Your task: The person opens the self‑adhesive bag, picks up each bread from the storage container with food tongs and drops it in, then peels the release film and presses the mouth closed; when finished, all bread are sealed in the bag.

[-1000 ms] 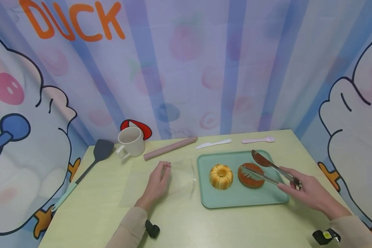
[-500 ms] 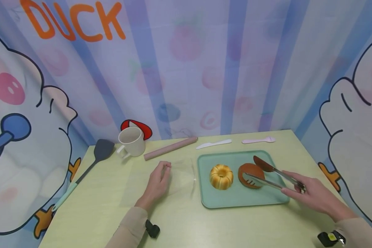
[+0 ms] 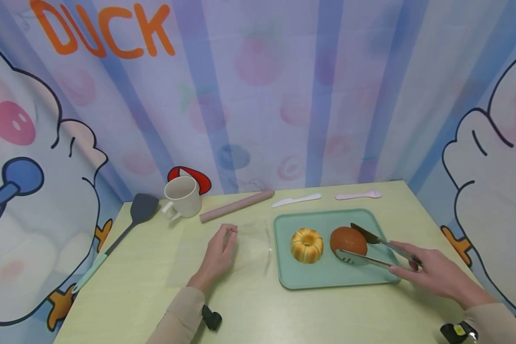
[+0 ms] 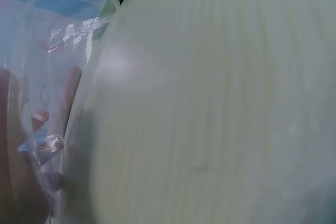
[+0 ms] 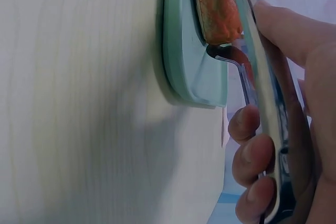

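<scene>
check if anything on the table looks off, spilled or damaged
One small thing: the spatula's mint handle seems to poke past the left edge of the table, so it could get bumped. Otherwise nothing looks spilled or damaged; the mug stands upright, and the ring cake and brown bun sit on the tray.

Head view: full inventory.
Backdrop: 1, multicoloured, behind
Table: 1, yellow, below
Tray: 1, green, on table
Cake: 1, golden, tray left
Bun: 1, brown, tray right
Tongs: 1, silver, around bun
Plastic: 1, clear, table left
Mug: 1, white, back left
Rod: 1, pink, beside mug
Knife: 1, white, behind tray
Utensil: 1, pink, behind tray
Spatula: 1, black-green, leftmost
Cameras: 2, black, wrists
Sleeves: 2, beige, forearms
Left hand: 1, at plastic
Right hand: 1, on tongs
</scene>
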`<action>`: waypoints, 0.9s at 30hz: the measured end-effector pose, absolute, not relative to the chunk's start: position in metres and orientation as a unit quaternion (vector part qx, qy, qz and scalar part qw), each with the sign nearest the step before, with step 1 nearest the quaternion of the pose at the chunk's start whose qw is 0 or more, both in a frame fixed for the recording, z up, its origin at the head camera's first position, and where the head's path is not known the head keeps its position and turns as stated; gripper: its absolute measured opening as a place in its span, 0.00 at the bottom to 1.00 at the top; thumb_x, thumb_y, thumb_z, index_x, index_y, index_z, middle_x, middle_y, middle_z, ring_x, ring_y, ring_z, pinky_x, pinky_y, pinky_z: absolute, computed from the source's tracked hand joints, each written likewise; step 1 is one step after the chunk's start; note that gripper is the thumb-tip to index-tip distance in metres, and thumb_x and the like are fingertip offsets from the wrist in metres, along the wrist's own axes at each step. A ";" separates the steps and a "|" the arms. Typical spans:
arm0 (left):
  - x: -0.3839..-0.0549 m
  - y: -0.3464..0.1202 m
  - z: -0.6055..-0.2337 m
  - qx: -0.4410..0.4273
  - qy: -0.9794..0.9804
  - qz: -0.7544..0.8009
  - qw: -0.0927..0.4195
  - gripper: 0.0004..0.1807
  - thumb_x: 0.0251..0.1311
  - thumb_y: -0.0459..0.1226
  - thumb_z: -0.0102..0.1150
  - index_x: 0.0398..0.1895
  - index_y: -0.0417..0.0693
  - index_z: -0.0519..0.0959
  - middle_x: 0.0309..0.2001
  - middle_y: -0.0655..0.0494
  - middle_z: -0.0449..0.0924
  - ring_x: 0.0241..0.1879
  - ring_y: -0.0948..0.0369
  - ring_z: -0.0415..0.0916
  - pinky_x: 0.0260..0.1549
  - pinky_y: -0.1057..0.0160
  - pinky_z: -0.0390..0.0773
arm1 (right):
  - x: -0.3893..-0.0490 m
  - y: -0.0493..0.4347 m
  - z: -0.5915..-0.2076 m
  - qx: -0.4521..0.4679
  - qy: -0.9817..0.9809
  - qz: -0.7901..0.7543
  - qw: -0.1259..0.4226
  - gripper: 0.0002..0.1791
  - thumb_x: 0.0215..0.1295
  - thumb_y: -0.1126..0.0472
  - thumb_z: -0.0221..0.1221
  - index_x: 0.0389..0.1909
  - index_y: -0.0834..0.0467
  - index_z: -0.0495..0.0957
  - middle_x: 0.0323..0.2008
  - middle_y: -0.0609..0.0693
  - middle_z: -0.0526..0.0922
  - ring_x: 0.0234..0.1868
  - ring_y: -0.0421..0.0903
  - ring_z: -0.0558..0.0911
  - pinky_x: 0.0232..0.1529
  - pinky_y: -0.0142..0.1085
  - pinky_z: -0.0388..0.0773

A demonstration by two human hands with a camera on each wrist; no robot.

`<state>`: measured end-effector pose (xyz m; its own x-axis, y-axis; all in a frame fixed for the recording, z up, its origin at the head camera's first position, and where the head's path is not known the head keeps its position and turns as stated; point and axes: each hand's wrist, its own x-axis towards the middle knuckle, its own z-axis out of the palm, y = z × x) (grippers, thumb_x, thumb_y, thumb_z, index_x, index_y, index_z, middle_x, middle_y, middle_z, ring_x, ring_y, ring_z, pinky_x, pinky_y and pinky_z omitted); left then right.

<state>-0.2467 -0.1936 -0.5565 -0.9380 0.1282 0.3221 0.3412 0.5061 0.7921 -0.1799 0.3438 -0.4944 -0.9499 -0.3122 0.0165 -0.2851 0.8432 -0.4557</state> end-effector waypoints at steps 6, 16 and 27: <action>-0.246 -0.194 -0.557 -0.139 -0.860 -0.479 0.112 0.14 0.83 0.40 0.45 0.56 0.39 0.75 0.64 0.40 0.79 0.71 0.40 0.71 0.71 0.37 0.68 | -0.181 0.343 -0.495 -0.154 0.963 -0.218 0.030 0.38 0.70 0.39 0.66 0.73 0.55 0.73 0.23 0.41 0.69 0.18 0.34 0.61 0.20 0.32 0.60; -0.246 -0.193 -0.556 -0.139 -0.860 -0.478 0.112 0.14 0.84 0.40 0.44 0.56 0.39 0.75 0.64 0.39 0.79 0.71 0.40 0.71 0.71 0.37 0.68 | -0.180 0.340 -0.492 -0.153 0.967 -0.200 0.031 0.36 0.71 0.38 0.64 0.72 0.55 0.74 0.20 0.40 0.67 0.17 0.34 0.59 0.18 0.31 0.60; -0.247 -0.193 -0.557 -0.140 -0.859 -0.480 0.114 0.14 0.83 0.40 0.45 0.55 0.39 0.75 0.63 0.39 0.79 0.70 0.40 0.71 0.71 0.37 0.67 | -0.180 0.339 -0.492 -0.145 0.970 -0.193 0.034 0.37 0.72 0.37 0.62 0.73 0.54 0.73 0.20 0.41 0.67 0.16 0.36 0.61 0.17 0.32 0.59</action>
<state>-0.2467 -0.1930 -0.5568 -0.9351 0.1309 0.3293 0.3491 0.5009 0.7920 -0.1801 0.3390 -0.4922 -0.9556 -0.2946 -0.0109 -0.2680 0.8836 -0.3841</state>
